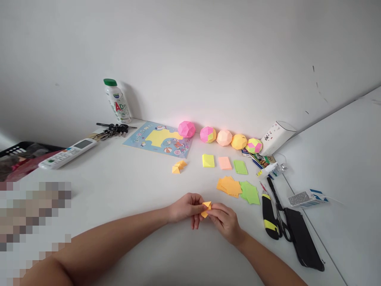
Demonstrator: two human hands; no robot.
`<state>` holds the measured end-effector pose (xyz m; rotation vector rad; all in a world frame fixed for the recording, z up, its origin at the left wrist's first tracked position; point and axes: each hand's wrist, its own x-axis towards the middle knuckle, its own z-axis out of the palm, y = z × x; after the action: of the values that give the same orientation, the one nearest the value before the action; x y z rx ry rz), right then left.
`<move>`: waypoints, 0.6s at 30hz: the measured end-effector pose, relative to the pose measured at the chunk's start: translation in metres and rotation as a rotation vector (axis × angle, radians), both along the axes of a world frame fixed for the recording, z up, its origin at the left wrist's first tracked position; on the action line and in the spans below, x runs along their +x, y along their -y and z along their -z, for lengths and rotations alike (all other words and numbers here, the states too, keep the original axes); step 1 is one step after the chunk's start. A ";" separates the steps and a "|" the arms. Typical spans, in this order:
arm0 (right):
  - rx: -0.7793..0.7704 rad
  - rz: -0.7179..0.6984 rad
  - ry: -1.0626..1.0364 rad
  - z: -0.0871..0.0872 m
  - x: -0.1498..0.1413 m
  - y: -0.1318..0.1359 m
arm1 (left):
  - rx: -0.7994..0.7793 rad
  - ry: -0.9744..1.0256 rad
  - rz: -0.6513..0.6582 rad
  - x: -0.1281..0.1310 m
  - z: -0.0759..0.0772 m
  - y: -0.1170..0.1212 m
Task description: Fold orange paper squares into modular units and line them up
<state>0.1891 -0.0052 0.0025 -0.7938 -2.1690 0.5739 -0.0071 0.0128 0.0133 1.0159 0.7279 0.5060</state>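
Observation:
A small folded orange paper piece (206,205) is pinched between both hands above the table's front middle. My left hand (188,207) grips its left side with thumb and fingertips, the lower fingers hanging down. From the right, the fingertips of my right hand (224,221) close on its other edge. Beyond the hands lie a few folded orange units (179,167) in a small cluster. Loose orange paper squares (229,186) and green paper squares (250,192) are spread right of them. Farther back sit neat yellow (208,161), peach (225,163) and green (240,167) paper stacks.
Several faceted paper balls, a pink one (186,129) leftmost, line the wall beside a blue card (157,139). At right lie a box cutter (269,216), scissors (281,222), a black case (303,238) and a glue bottle (266,171). A remote (68,153), keys (114,130) and bottle (117,101) stand left.

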 end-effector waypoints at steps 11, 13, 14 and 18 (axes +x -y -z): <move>-0.440 0.099 -0.226 -0.004 -0.007 0.002 | 0.149 0.015 -0.069 0.004 0.007 0.008; -0.572 0.111 -0.291 -0.004 -0.009 0.003 | 0.176 0.012 -0.054 0.005 0.003 0.010; -0.623 0.120 -0.322 -0.005 -0.010 0.003 | 0.187 0.020 -0.040 0.004 0.001 0.011; -0.790 0.155 -0.399 -0.007 -0.011 0.003 | 0.207 0.058 0.003 0.003 -0.008 0.014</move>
<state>0.1780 -0.0087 0.0094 -1.1178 -1.4735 1.4104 -0.0040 -0.0009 0.0215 1.1898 0.6311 0.6154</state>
